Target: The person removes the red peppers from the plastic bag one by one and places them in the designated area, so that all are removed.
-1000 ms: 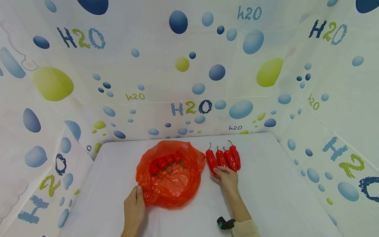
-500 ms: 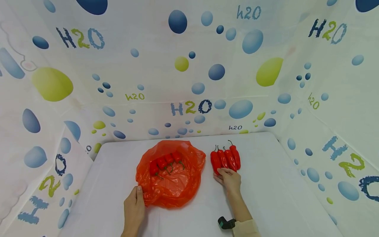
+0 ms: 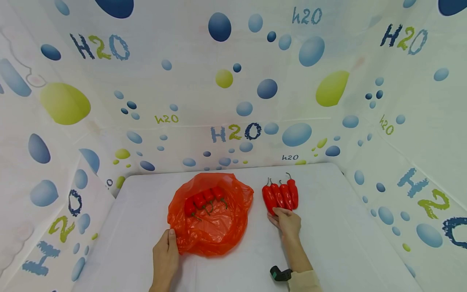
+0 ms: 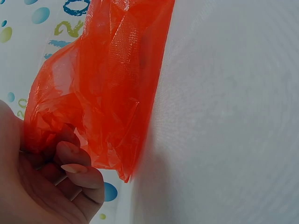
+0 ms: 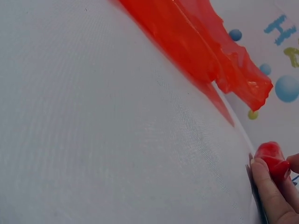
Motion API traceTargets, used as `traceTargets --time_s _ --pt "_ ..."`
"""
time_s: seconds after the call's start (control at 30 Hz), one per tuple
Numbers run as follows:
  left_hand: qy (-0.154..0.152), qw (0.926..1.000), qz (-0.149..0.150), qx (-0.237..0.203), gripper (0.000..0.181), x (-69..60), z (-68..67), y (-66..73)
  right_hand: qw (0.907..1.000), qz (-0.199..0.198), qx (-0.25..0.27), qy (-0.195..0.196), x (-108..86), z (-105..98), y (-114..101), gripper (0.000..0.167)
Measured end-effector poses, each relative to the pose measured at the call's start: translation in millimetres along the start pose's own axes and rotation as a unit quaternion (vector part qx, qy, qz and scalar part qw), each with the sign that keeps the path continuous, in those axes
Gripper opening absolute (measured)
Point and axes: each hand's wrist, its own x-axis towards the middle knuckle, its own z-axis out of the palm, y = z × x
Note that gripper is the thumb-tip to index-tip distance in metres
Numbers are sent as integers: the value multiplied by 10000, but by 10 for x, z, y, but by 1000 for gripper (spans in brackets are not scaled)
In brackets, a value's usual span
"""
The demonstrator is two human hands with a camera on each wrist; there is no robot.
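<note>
An orange-red plastic bag lies with its mouth spread wide in the head view. Several red peppers with green stems lie side by side inside it. My left hand grips the bag's near left edge, fingers curled into the plastic in the left wrist view. To the bag's right, several more red peppers lie in a row, stems pointing away. My right hand pinches the lower end of the leftmost pepper, which touches its neighbour. In the right wrist view that pepper shows between thumb and fingers.
A white cloth covers the table. A patterned curtain with blue and green drops rises behind and along both sides. A small black device sits at my right wrist by the cuff.
My right hand has moved to the right with the leftmost pepper, closing its gap to the row and nudging the other peppers slightly right. The left hand and the bag have stayed put.
</note>
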Motion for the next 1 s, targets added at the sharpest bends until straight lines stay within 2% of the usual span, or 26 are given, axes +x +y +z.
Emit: traceTargets --time_s 0.27,0.6,1.0 --pt "14 9999 100 25 45 1 -7 16 9999 -74 -33 91 28 -44 6 36" --pt "47 9999 115 28 44 1 -8 16 9927 -637 -953 362 63 -6 50 30" --pt "107 9998 158 25 43 -6 -4 17 9909 -620 -1129 387 -3 -43 -14 35"
